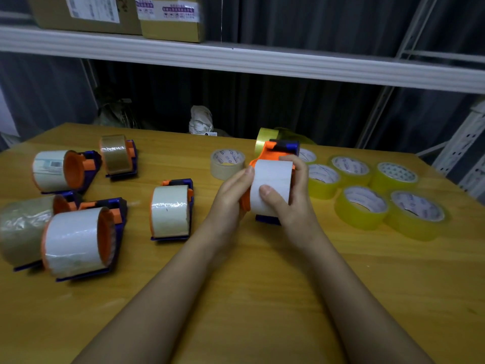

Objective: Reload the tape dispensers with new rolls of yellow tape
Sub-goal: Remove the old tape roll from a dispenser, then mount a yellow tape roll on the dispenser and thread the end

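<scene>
Above the tabletop [262, 298] both hands [291, 200] clamp a dispenser [273, 153] by its white roll [273, 179], which could jam if pulled crookedly.

This looks like a packing room or a storeroom. A long white metal shelf [236, 59] runs across the back, and brown cardboard boxes [118, 15] with shipping labels sit on it. More white shelf posts [464, 143] stand at the right. Dark grey curtains [315, 109] hang behind. In front is a yellow wooden table [249, 285]. Many tape dispensers [172, 210] lie on its left side, and many rolls of yellow tape [362, 207] lie on its right side. So much tape and boxes show a place where parcels get packed.
</scene>
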Action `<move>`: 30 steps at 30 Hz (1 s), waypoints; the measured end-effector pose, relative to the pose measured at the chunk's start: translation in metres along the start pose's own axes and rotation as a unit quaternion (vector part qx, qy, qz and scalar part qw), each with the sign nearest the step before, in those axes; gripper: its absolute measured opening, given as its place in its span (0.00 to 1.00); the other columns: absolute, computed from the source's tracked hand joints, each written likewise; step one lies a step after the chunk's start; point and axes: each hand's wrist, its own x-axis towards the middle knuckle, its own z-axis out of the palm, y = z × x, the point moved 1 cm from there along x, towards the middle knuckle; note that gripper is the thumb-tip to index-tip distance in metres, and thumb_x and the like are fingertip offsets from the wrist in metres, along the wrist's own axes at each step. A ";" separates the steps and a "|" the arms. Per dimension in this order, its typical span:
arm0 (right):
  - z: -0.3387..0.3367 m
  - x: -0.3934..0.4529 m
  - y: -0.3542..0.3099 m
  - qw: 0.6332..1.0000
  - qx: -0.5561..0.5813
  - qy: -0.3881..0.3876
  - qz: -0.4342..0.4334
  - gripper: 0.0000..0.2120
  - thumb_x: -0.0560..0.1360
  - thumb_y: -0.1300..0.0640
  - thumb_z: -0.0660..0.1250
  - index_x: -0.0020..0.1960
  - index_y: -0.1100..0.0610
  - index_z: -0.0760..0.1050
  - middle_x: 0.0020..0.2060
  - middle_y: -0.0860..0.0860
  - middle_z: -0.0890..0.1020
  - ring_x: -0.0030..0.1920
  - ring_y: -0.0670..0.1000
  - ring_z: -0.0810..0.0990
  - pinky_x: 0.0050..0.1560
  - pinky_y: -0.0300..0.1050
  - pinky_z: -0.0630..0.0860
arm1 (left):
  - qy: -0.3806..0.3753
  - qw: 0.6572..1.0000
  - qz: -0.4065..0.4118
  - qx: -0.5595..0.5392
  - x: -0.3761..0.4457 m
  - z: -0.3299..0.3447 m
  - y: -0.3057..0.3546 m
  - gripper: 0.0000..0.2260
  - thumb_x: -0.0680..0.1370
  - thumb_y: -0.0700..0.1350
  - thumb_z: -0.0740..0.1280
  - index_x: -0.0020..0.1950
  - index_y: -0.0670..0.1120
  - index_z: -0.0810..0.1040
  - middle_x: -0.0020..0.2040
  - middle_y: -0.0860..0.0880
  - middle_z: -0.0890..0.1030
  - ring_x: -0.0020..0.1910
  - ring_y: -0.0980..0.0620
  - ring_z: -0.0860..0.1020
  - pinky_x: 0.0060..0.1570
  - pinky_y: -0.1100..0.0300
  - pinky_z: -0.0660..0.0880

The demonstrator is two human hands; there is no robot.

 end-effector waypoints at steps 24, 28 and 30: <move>-0.035 0.010 -0.007 0.964 0.105 0.243 -0.015 0.25 0.64 0.42 0.66 0.58 0.46 0.65 0.50 0.52 0.74 0.43 0.50 0.80 0.30 0.41 0.75 | 0.379 0.922 0.052 0.065 0.008 -0.028 0.027 0.15 0.83 0.54 0.53 0.38 0.53 0.67 0.36 0.53 0.71 0.35 0.58 0.74 0.39 0.63 0.70; -0.026 0.011 0.007 0.980 -0.042 0.195 -0.005 0.29 0.67 0.45 0.70 0.65 0.46 0.65 0.60 0.49 0.71 0.59 0.48 0.74 0.50 0.37 0.76 | 0.294 0.942 0.078 0.140 0.007 -0.018 0.020 0.16 0.83 0.53 0.51 0.38 0.50 0.67 0.34 0.52 0.71 0.27 0.67 0.72 0.30 0.73 0.68; -0.023 0.010 0.016 0.978 -0.148 0.148 0.011 0.33 0.69 0.45 0.73 0.71 0.45 0.64 0.64 0.46 0.68 0.62 0.35 0.68 0.56 0.24 0.66 | 0.249 0.950 0.090 0.166 0.007 -0.012 0.015 0.16 0.83 0.51 0.50 0.38 0.49 0.68 0.34 0.52 0.71 0.28 0.67 0.73 0.30 0.73 0.68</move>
